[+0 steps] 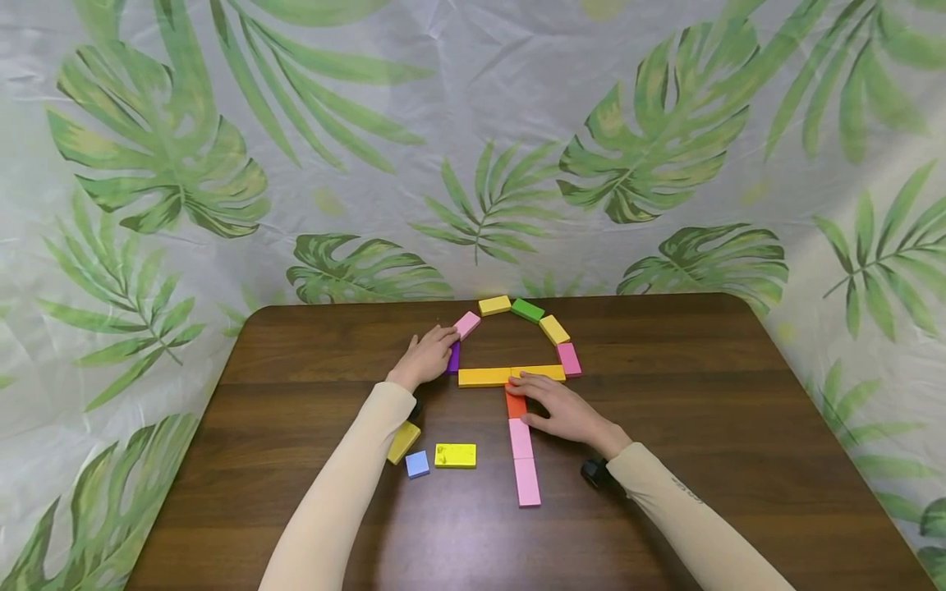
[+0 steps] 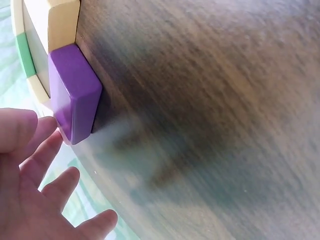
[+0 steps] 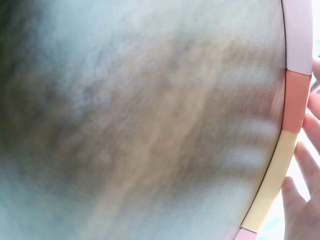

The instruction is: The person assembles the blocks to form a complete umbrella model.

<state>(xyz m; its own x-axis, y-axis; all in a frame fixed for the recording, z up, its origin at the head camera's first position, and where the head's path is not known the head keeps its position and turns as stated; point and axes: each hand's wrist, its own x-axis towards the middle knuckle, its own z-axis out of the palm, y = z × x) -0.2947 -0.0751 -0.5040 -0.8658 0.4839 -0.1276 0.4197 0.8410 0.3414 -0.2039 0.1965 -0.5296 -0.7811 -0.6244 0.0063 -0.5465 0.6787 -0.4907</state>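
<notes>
Flat wooden blocks form an umbrella-like outline on the table. My left hand (image 1: 427, 355), fingers extended, reaches its fingertips to the purple block (image 1: 453, 359) and the light pink block (image 1: 466, 325) at the arch's left. My right hand (image 1: 565, 408) has its fingers spread beside the stem, fingertips at the red-orange block (image 1: 516, 404) and the orange-yellow blocks (image 1: 485, 377) of the crossbar. Below the red-orange block, two light pink blocks (image 1: 521, 439) continue the stem. The left wrist view shows the purple block (image 2: 82, 95) close up, fingertips right at its end.
A yellow block (image 1: 494, 305), a green block (image 1: 528, 309), another yellow block (image 1: 554, 329) and a dark pink block (image 1: 569, 359) complete the arch. Nearer lie a bright yellow block (image 1: 455, 456), a small blue block (image 1: 417, 465) and a dull yellow block (image 1: 403, 443). A leaf-patterned curtain (image 1: 480, 123) hangs behind the table.
</notes>
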